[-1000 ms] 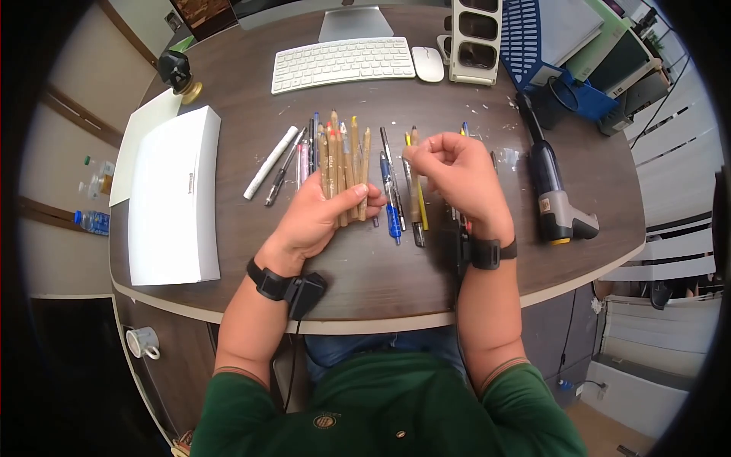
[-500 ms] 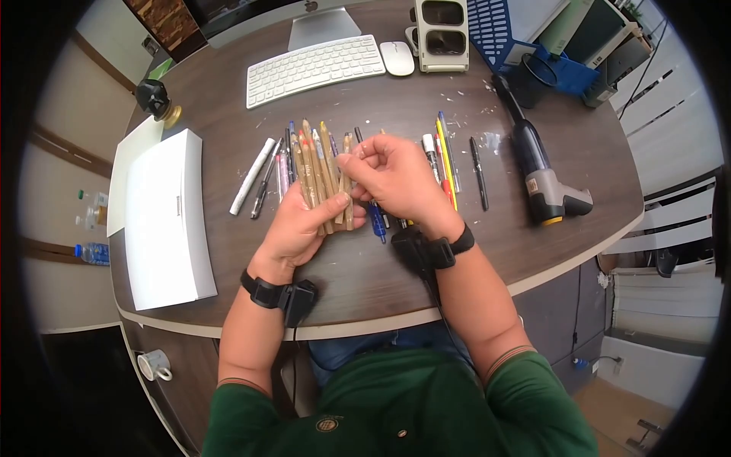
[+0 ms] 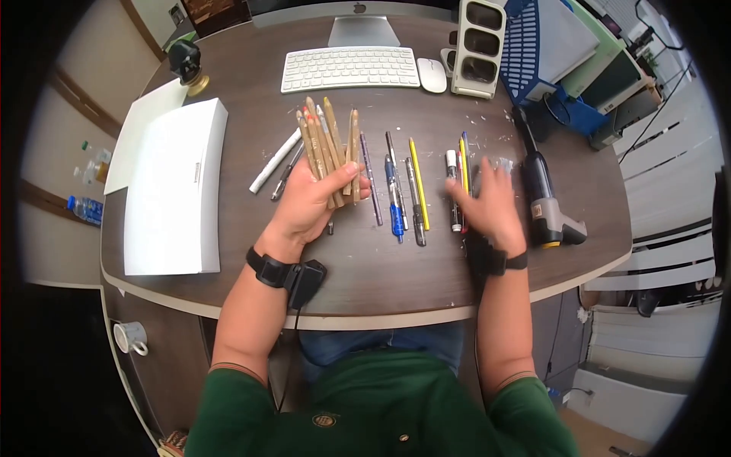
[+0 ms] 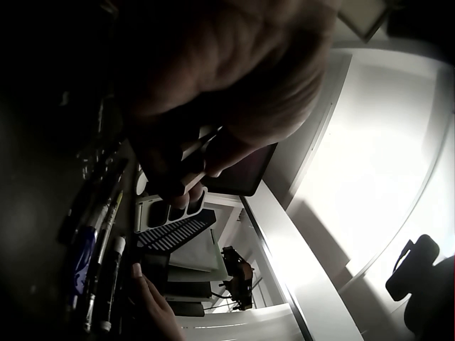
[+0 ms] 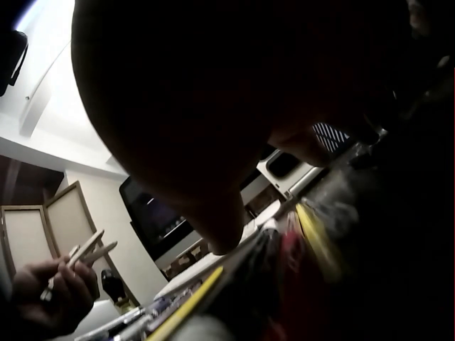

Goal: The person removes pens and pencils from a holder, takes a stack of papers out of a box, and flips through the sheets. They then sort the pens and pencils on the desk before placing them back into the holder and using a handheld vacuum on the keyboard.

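My left hand [image 3: 304,199] grips a fanned bunch of brown wooden pencils [image 3: 318,148], tips up, the thumb pressed across them. At the right, my right hand [image 3: 493,207], slightly blurred, has its fingers spread over a group of pens. Just left of its thumb lies a black marker with a white cap [image 3: 454,190]; red and yellow pencils [image 3: 464,152] are partly hidden behind the hand. Between the hands lie a purple pencil [image 3: 371,179], a blue pen [image 3: 395,209], a black pen [image 3: 418,217] and a yellow pencil [image 3: 423,190]. The left wrist view shows the left hand dark.
Left of the bunch lie a white marker [image 3: 266,171] and a dark pen [image 3: 285,177]. A large white box [image 3: 169,190] stands at the left. At the back are a keyboard [image 3: 350,70], a mouse [image 3: 432,76] and an off-white holder [image 3: 478,85]. A handheld vacuum [image 3: 542,190] lies right.
My right hand went from the middle pens to the left hand's bunch, then back right, its fingers now spread. A brown pencil from the middle row now stands in the bunch.
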The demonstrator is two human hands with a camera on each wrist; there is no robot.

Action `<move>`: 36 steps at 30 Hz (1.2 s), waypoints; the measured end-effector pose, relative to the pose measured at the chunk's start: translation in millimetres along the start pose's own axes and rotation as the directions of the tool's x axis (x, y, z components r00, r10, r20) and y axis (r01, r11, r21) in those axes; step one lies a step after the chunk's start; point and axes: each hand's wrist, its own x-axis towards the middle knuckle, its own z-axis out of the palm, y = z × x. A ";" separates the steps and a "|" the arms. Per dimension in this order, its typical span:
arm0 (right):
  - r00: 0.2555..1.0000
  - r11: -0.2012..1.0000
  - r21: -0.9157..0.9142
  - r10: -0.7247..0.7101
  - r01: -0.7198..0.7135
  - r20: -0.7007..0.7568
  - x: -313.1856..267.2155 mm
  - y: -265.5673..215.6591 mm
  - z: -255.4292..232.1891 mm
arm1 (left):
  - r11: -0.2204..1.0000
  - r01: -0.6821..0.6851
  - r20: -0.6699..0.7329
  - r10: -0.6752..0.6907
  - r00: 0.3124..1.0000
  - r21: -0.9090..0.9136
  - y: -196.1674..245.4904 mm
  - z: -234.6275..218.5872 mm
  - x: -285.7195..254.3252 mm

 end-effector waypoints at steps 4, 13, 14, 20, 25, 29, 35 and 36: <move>0.982 0.976 0.110 -0.190 0.187 0.016 -8.0 -6.7 28.4 | 1.000 -0.023 0.018 0.023 1.000 -0.012 -1.1 1.7 -2.9; 0.910 0.898 0.150 -0.398 0.413 -0.119 -8.2 -86.5 59.4 | 0.996 -0.076 0.040 0.078 0.996 -0.048 2.3 -2.8 -3.0; 0.903 0.888 0.165 -0.413 0.428 -0.121 -10.0 -96.6 58.3 | 0.996 -0.078 0.045 0.081 0.996 -0.049 1.3 -4.4 -2.1; 0.902 0.848 0.332 -0.431 0.413 -0.019 -5.0 -115.3 58.7 | 0.990 -0.062 0.087 0.074 0.993 -0.128 -0.4 -6.6 -0.1; 0.947 0.788 0.532 -0.302 0.310 -0.104 -1.1 -113.4 50.5 | 0.990 -0.013 0.080 0.024 0.997 -0.139 -19.3 -6.8 8.1; 0.944 0.579 0.772 -0.319 0.263 -0.082 4.2 -115.3 38.2 | 0.997 -0.066 0.086 0.070 0.994 -0.050 -30.9 -1.7 10.4; 0.851 0.106 0.994 -0.521 -0.011 0.065 -6.6 -128.6 21.5 | 0.924 -0.317 0.191 0.278 0.941 0.214 -30.1 7.5 1.8; 0.830 0.086 0.996 -0.552 -0.037 0.078 -8.7 -129.7 16.2 | 0.910 -0.327 0.219 0.275 0.936 0.254 -28.4 7.8 0.1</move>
